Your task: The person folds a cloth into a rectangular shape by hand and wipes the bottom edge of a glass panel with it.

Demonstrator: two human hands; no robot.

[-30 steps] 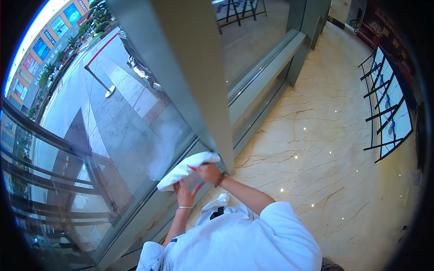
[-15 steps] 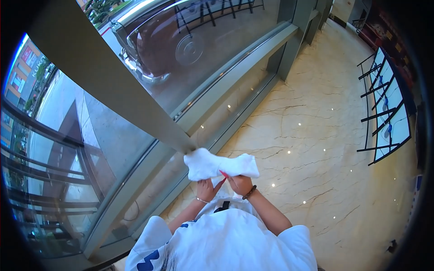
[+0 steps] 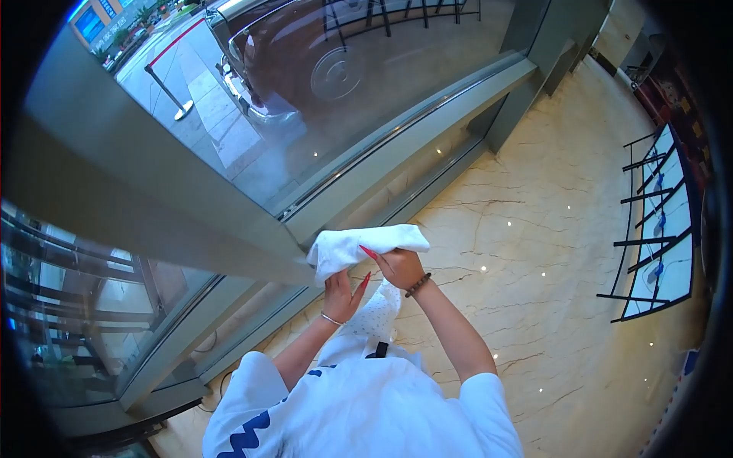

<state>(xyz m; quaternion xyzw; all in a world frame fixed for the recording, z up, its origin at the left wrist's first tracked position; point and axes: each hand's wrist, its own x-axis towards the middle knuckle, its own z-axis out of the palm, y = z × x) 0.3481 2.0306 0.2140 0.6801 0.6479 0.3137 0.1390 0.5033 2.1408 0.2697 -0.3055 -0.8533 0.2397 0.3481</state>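
Observation:
A folded white cloth [image 3: 366, 244] stretches between my two hands, its left end against the lower part of a grey metal post [image 3: 229, 229]. My left hand [image 3: 341, 299], with a light bangle at the wrist, holds the cloth's left end from below. Near its right end, my right hand [image 3: 400, 267] grips it, with a dark beaded bracelet on the wrist. Both thumbs have long red nails. Some of the fingers are hidden under the cloth.
Glass panes with a low metal rail [image 3: 427, 122] run to the back right. A dark car [image 3: 267, 53] and a barrier post [image 3: 183, 109] show through the glass. On the right, a glass-topped table [image 3: 664, 221] with black bars stands on the marble floor [image 3: 504, 237].
From the glass left of the post, the cloth moved right to the post's base, then slightly up. The view has shifted, and more of the car now shows than one second ago.

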